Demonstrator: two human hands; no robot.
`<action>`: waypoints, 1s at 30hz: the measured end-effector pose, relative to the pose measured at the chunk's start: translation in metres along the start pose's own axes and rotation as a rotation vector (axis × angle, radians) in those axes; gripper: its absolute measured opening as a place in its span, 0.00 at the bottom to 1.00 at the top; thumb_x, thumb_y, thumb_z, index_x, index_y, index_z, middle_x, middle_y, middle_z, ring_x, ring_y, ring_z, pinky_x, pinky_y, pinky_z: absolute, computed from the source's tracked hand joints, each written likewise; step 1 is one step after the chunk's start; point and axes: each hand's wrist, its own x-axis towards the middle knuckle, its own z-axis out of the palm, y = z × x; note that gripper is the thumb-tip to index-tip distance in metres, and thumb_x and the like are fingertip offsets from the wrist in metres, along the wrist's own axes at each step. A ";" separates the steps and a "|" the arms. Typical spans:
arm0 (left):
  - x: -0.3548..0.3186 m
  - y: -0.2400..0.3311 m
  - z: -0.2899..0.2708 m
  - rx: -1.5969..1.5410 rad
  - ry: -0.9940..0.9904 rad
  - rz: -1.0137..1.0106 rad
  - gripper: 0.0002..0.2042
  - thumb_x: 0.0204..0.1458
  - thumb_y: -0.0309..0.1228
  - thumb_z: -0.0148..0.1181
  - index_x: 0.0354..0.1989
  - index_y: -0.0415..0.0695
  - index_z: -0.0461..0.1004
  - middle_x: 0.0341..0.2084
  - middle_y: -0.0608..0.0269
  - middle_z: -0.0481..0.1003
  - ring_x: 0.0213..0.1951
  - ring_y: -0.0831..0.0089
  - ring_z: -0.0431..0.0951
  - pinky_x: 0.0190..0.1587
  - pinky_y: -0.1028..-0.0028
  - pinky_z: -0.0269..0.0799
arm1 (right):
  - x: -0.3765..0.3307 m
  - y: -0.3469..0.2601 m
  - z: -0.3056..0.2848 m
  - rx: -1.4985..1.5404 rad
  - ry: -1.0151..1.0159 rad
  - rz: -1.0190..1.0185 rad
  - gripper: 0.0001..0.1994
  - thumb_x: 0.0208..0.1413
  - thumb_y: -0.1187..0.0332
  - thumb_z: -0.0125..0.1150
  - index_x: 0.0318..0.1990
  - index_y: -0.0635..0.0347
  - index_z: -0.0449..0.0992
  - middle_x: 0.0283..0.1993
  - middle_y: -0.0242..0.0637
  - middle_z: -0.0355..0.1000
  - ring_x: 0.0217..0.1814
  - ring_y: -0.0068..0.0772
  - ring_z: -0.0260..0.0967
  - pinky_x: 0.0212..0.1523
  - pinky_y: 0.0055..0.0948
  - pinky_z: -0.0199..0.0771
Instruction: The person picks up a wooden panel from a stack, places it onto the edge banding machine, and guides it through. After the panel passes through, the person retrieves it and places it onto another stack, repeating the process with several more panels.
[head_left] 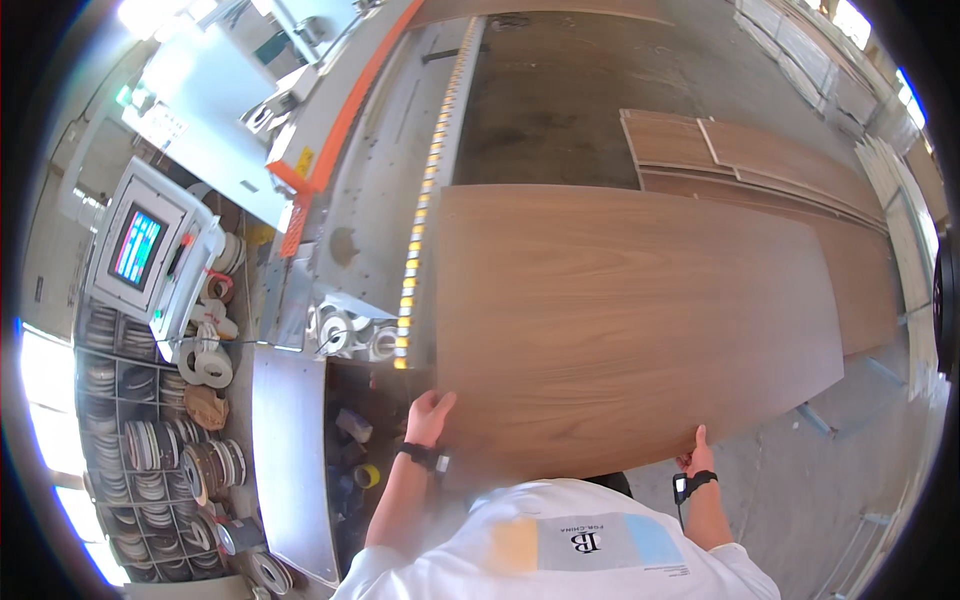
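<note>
A large brown wood-grain board (630, 310) lies flat in front of me, its near edge close to my body. My left hand (428, 418) grips its near left corner, thumb on top and fingers bent at the edge. At the near edge, further right, my right hand (697, 455) holds the same board, thumb up on the face and fingers tucked below. The board's left edge runs beside a row of yellow and white rollers (422, 215) on the machine. What carries the board underneath is mostly hidden.
An edge-banding-type machine with an orange rail (360, 85) stands left. A control panel (140, 245) with a lit screen is beside it. Racks of banding rolls (150, 445) fill the far left. More brown boards (780, 160) are stacked beyond on the right. A pale panel (292, 450) stands near my left arm.
</note>
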 end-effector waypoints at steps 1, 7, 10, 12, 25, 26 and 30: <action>-0.003 0.021 -0.015 0.087 -0.003 0.018 0.18 0.55 0.42 0.66 0.34 0.35 0.79 0.23 0.64 0.76 0.27 0.79 0.72 0.31 0.71 0.68 | -0.009 0.010 0.009 0.019 -0.031 -0.010 0.27 0.57 0.31 0.57 0.32 0.46 0.74 0.22 0.21 0.65 0.20 0.22 0.57 0.28 0.26 0.65; 0.033 -0.012 -0.152 0.227 0.025 0.085 0.19 0.55 0.45 0.64 0.35 0.36 0.80 0.21 0.61 0.76 0.27 0.71 0.74 0.32 0.66 0.69 | -0.060 0.082 0.110 -0.038 -0.013 0.000 0.27 0.58 0.31 0.57 0.39 0.48 0.74 0.25 0.25 0.67 0.22 0.23 0.61 0.28 0.28 0.63; 0.055 -0.022 -0.221 0.216 0.092 0.018 0.20 0.54 0.45 0.63 0.33 0.35 0.80 0.20 0.61 0.75 0.27 0.71 0.73 0.32 0.65 0.69 | -0.112 0.111 0.165 -0.046 -0.096 0.017 0.26 0.59 0.32 0.56 0.41 0.46 0.74 0.28 0.24 0.69 0.27 0.24 0.66 0.30 0.29 0.70; 0.068 -0.032 -0.278 0.265 0.070 -0.091 0.19 0.59 0.41 0.63 0.44 0.34 0.81 0.34 0.65 0.81 0.37 0.78 0.76 0.42 0.72 0.73 | -0.144 0.132 0.201 -0.059 -0.080 0.055 0.25 0.61 0.35 0.56 0.48 0.46 0.73 0.36 0.28 0.71 0.34 0.27 0.69 0.34 0.31 0.72; 0.027 -0.038 -0.299 0.950 0.535 0.365 0.35 0.52 0.44 0.65 0.66 0.41 0.63 0.66 0.45 0.62 0.68 0.44 0.59 0.67 0.50 0.58 | -0.125 0.114 0.187 -0.526 -0.433 0.275 0.47 0.58 0.31 0.54 0.65 0.71 0.62 0.56 0.47 0.76 0.50 0.38 0.77 0.48 0.38 0.77; 0.011 -0.020 -0.274 1.010 0.462 0.342 0.37 0.52 0.44 0.65 0.69 0.43 0.60 0.71 0.45 0.55 0.72 0.44 0.51 0.71 0.46 0.51 | -0.111 0.107 0.170 -0.525 -0.432 0.272 0.47 0.58 0.31 0.54 0.65 0.71 0.62 0.56 0.47 0.76 0.50 0.38 0.77 0.48 0.38 0.77; -0.034 -0.010 -0.199 0.940 0.324 0.284 0.37 0.53 0.45 0.63 0.69 0.42 0.60 0.73 0.44 0.52 0.74 0.45 0.46 0.72 0.42 0.44 | -0.008 0.095 0.087 -0.474 -0.235 0.095 0.41 0.58 0.31 0.53 0.64 0.59 0.65 0.51 0.43 0.76 0.50 0.41 0.76 0.47 0.49 0.75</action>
